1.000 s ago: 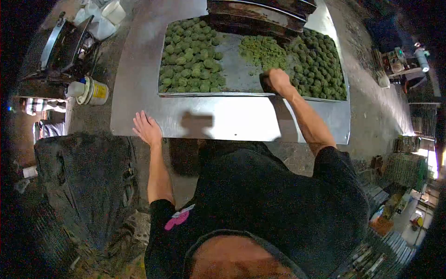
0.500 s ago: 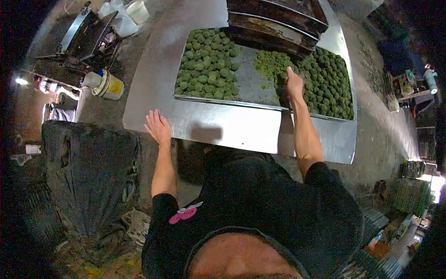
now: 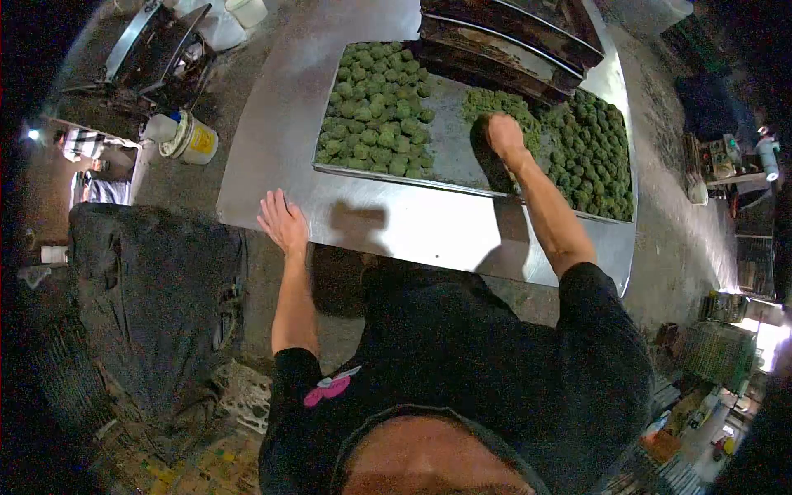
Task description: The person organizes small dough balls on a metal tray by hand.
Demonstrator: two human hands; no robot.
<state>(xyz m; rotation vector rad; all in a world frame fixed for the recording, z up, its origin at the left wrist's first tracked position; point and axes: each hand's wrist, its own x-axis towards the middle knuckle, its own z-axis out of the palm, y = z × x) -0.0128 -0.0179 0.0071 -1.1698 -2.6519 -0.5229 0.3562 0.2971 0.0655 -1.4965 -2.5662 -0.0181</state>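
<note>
My left hand rests flat on the front left edge of the metal table, its fingers stretched out. Over the shallow tray, my right hand is closed with the knuckles up; whatever its fingers hold is hidden. Just behind and beside that hand lies a crumbly green mass. Rough green balls fill the left part of the tray, and darker green balls are heaped in its right part. Bare tray surface shows between the left balls and the right hand.
Stacked dark trays stand at the table's back, over the tray's far edge. A white bucket with a yellow label is on the floor to the left. Dark cloth covers something beside my left arm.
My right hand has moved slightly left and turned from thumb-up to knuckles-up, still closed over the tray. My left hand stays on the table edge. The view has shifted slightly.
</note>
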